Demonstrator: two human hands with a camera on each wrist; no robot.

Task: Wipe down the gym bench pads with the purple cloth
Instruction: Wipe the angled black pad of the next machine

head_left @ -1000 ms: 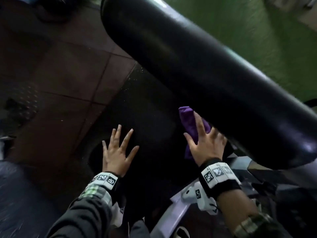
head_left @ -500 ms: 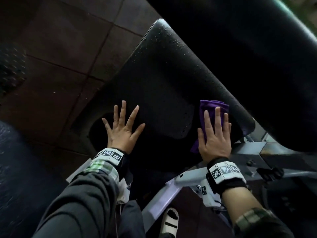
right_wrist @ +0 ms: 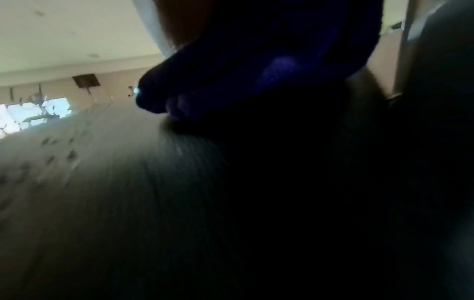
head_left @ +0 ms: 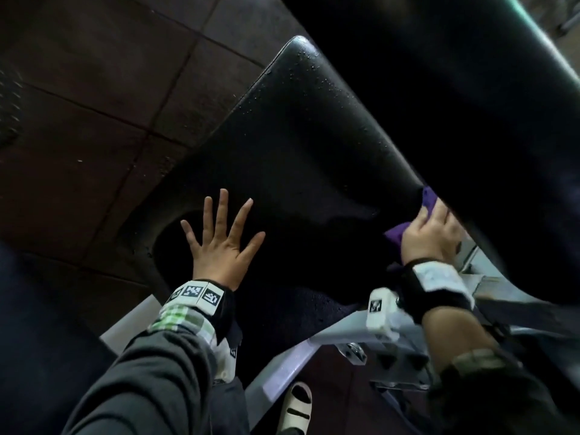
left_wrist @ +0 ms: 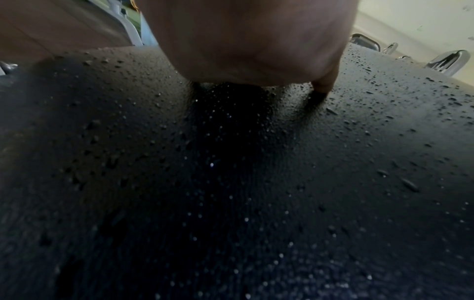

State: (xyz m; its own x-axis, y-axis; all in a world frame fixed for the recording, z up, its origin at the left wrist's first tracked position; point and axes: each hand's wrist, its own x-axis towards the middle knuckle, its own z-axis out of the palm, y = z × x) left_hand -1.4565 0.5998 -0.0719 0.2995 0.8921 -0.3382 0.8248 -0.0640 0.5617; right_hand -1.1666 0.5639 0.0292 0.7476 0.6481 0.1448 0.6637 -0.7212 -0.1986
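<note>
a person's left hand (head_left: pixel 221 243) lies flat with fingers spread on the black textured vinyl seat pad (head_left: pixel 301 146) of a gym bench, bracing, while the right hand (head_left: pixel 431 235) presses the crumpled purple cloth (head_left: pixel 396 234) against the pad's far right edge, tucked under the big black rounded backrest pad (head_left: pixel 455 89). whether those right fingers curl round the cloth or lie flat on it cannot be told; the backrest hides the fingertips and the wrist view is blurred. water droplets (left_wrist: pixel 408 184) bead across the seat around the left palm. the risks, as a judgement: the braced palm could skid on the wet vinyl, the cloth could snag in the narrow gap or slip down toward the grey metal frame (head_left: pixel 317 350), and the stretch beneath the resting palm could go unwiped.
</note>
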